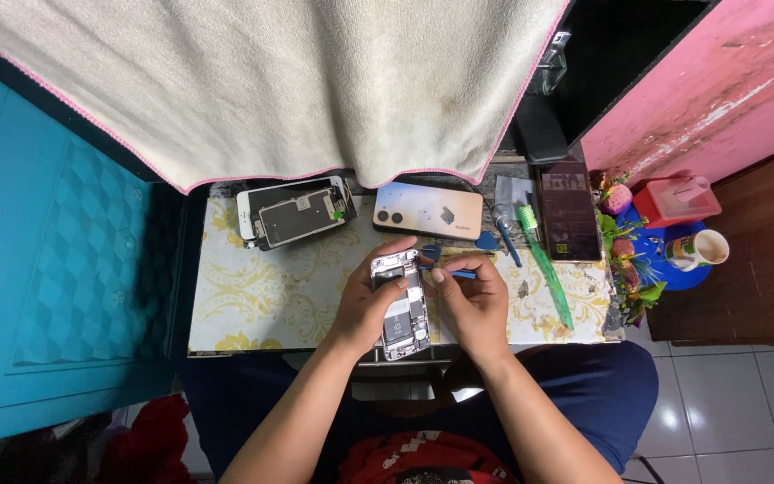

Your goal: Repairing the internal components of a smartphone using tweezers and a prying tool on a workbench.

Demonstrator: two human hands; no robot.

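The opened phone (402,305) sits upright between both hands just above the near edge of the small table (253,314), its back off and the battery and boards showing. The left hand (365,305) wraps around the phone's left side, fingers curled over its top corner, holding it firm. The right hand (477,300) braces the phone's right edge with the thumb and pinches a thin blue tool (459,273) whose tip lies across the upper part of the phone.

Beyond the hands, the yellow-patterned tabletop has a bare stretch to the left, running to its left edge beside a turquoise panel (55,251). Farther back lie a second dismantled phone (296,212) with its metal plate up, and next to it a pale phone face down (428,211), cameras showing; both rest near the table's far edge, under the hem of a cream towel (270,81) that hangs over them.

To the right, things crowd in: a green toothbrush (544,264) angled toward the near edge, a blue-handled tool (506,237), a dark phone face up (570,211), then artificial flowers (624,255) at the right edge. Past that edge stand a mug (700,248) on a blue plate and a red box (676,199) against a pink wall.
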